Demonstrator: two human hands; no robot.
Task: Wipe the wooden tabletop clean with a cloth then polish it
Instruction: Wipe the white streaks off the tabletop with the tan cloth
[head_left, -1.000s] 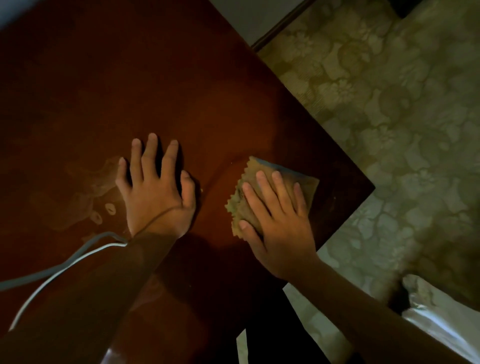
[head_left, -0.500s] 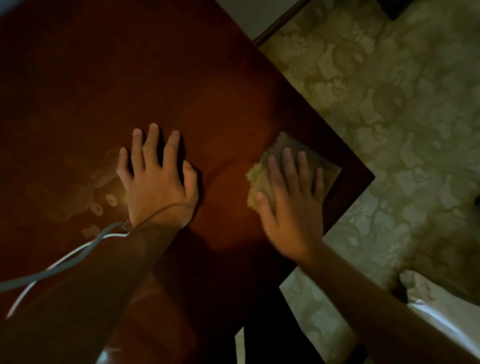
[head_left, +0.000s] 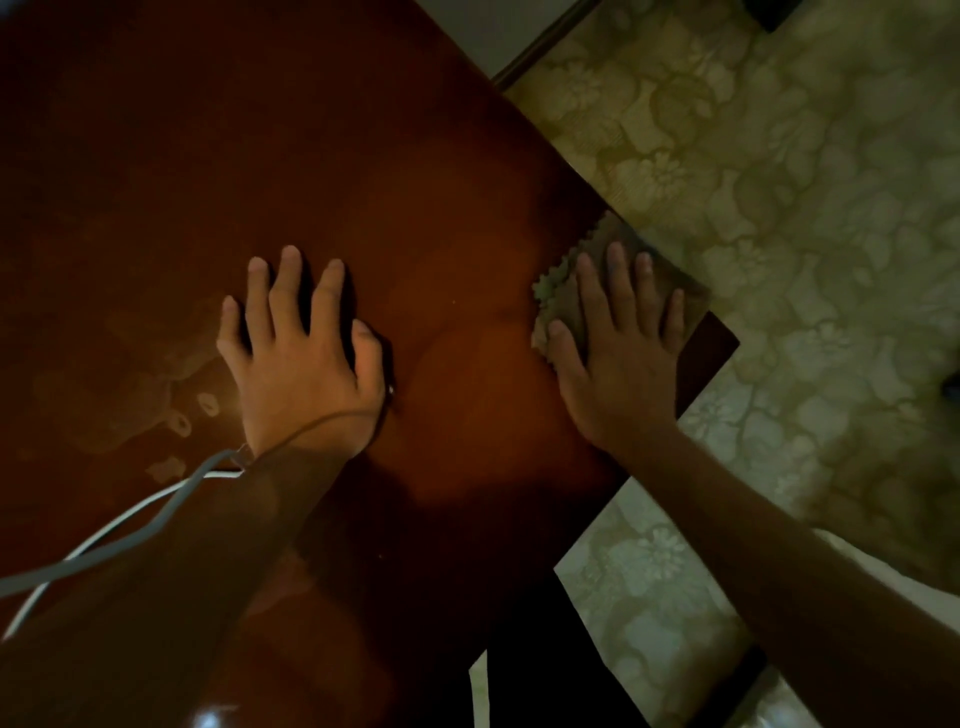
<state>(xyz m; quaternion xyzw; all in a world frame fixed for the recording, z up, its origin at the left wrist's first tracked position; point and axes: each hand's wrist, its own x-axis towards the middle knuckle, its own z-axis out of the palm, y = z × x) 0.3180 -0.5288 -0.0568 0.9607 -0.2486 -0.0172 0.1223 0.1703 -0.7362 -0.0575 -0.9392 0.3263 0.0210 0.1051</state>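
Head view. Right hand flat, fingers straight, presses cloth onto tabletop at right edge, near corner; grips nothing. Flat palm likely spreads wiping pressure. Left hand flat, fingers splayed on wood, holds nothing, probably bracing. Pale smudges left of it, unwiped. No containers visible.

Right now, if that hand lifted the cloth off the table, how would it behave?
Probably floppy: the cloth is thin and lies flat under the right hand. Likely light. Pushed on the glossy table, it should slide easily, and it already sits at the edge.
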